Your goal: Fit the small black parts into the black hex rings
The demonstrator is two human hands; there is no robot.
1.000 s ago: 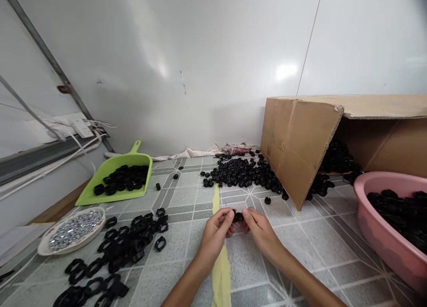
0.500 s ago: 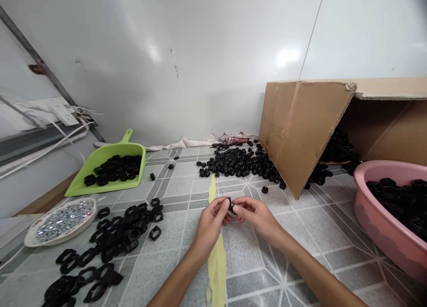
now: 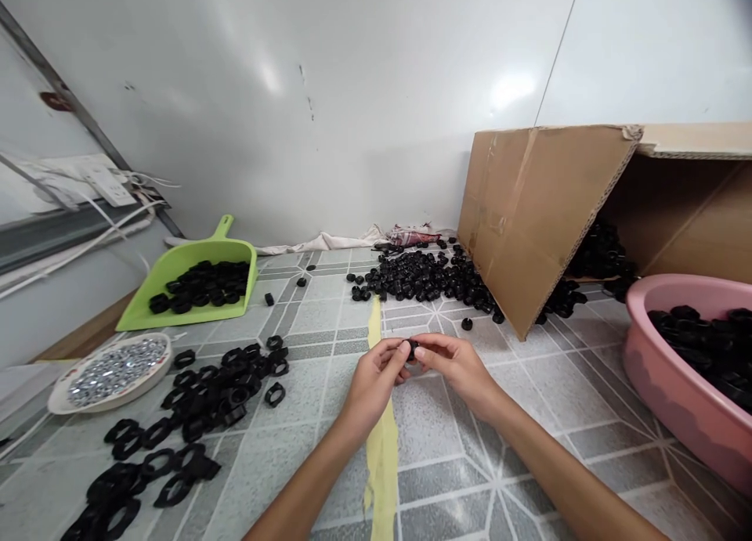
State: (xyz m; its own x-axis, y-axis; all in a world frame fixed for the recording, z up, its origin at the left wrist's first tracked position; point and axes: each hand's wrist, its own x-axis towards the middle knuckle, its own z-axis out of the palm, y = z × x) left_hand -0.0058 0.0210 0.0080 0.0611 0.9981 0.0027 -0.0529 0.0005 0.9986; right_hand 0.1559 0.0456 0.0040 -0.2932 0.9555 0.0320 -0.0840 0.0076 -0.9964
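My left hand and my right hand meet over the yellow tape strip. Between their thumbs and fingertips they pinch a small black plastic part, mostly hidden by the fingers. Whether it is one piece or two pressed together I cannot tell. Left of my hands, loose black rings lie in a spread pile. Farther back, a heap of small black pieces rests near the wall.
At left are a green dustpan holding black parts and a white dish of shiny metal nuts. A cardboard box lies on its side at right, beside a pink basin of black parts.
Both hands stay together around the black part, which has turned slightly between the fingertips. The whole view has shifted a little.
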